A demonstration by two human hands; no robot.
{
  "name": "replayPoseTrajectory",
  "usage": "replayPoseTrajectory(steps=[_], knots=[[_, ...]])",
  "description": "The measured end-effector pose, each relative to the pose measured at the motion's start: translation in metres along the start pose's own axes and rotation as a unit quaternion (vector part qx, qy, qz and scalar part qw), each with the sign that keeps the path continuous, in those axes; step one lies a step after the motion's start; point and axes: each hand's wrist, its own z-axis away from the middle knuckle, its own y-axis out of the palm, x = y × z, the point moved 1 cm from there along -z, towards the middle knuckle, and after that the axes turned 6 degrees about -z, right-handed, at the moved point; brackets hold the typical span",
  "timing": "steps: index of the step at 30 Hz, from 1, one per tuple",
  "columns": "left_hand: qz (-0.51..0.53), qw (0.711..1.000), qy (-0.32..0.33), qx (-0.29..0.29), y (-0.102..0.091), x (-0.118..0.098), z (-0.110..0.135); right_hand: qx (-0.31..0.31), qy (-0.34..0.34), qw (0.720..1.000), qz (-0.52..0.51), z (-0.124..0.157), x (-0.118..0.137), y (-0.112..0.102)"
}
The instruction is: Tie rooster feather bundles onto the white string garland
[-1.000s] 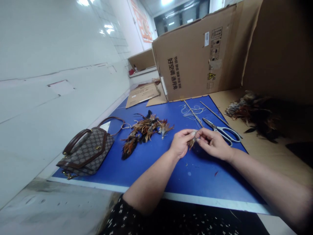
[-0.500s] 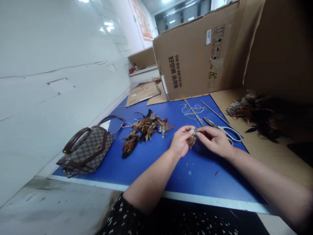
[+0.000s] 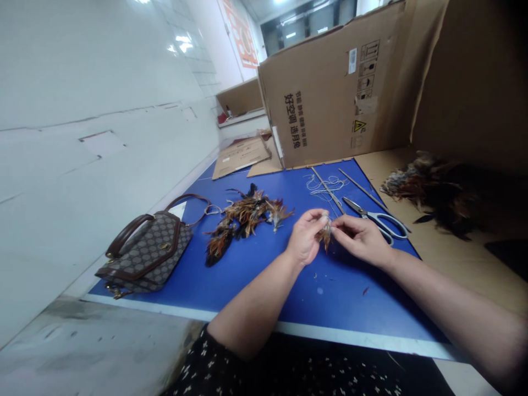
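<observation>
My left hand (image 3: 304, 237) and my right hand (image 3: 361, 237) meet above the blue table top (image 3: 264, 275), both pinching a small bunch of brown feathers (image 3: 324, 233) between their fingertips. The feather tips hang down between the hands. A pile of brown, orange and black feathers (image 3: 243, 219) lies on the blue surface to the left of my left hand. Scissors with pale handles (image 3: 377, 221) lie just beyond my right hand. Thin sticks (image 3: 325, 190) and a tangle of pale thread (image 3: 324, 184) lie further back.
A patterned brown handbag (image 3: 144, 254) lies at the table's left front corner, against the white wall. A large cardboard box (image 3: 330, 93) stands at the back. A heap of dark feathers (image 3: 437, 192) rests on brown cardboard to the right.
Both hands have stayed together on the small bunch of feathers, shifting only slightly; the bunch now hangs a little lower between the fingers.
</observation>
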Motion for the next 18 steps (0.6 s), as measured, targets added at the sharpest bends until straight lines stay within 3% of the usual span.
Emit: replayPoseTrajectory(steps=[9,18], knots=[[0.037,0.999,-0.013,0.019,-0.0007,-0.003,0.0004,-0.015,0.045,0.995,-0.087,0.0081,-0.0039,0.0045],[-0.032,0.999,-0.011,0.023,-0.0033,-0.0048,0.001,-0.022,0.068,0.994,-0.079,0.0034,-0.0004,0.0016]])
